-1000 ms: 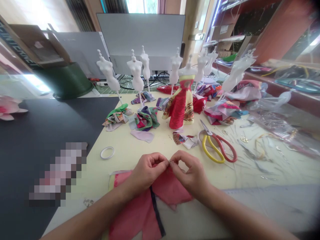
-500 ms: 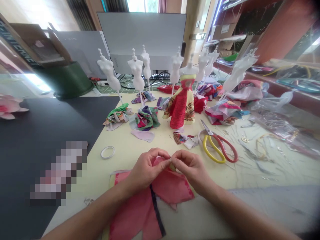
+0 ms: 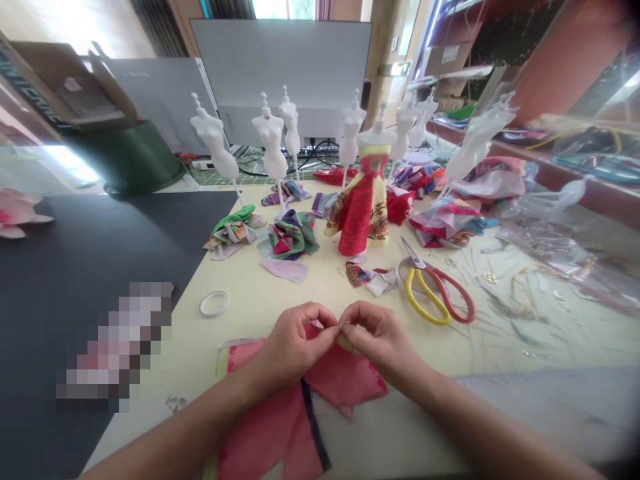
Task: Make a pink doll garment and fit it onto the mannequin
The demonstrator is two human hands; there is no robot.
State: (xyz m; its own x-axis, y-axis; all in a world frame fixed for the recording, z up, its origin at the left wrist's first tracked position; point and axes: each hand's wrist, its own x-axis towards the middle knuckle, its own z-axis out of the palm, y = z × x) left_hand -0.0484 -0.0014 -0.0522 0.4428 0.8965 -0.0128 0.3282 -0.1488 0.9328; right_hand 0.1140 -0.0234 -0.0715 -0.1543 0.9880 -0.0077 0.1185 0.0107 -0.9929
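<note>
A pink piece of fabric (image 3: 270, 420) with a dark strip and yellowish edging lies across the front of the pale yellow table. My left hand (image 3: 303, 340) pinches its top edge between thumb and fingers. Right beside it, my right hand (image 3: 380, 337) pinches the same edge, fingertips nearly touching the left ones. Anything small between the fingertips is hidden. Scissors (image 3: 437, 293) with one yellow and one red handle lie beyond my right hand, blades pointing away. A white tape roll (image 3: 213, 304) lies to the left of my hands.
Several white mannequins (image 3: 271, 143) stand at the back, one wearing a red and yellow dress (image 3: 356, 213). Fabric scraps (image 3: 293, 235) lie around their bases. Thin wires and plastic bags (image 3: 555, 220) cover the right side. A black mat (image 3: 150, 247) is at left.
Both hands keep pinching the fabric edge and have moved slightly, with the pink fold between them now lower. The view has tilted a little.
</note>
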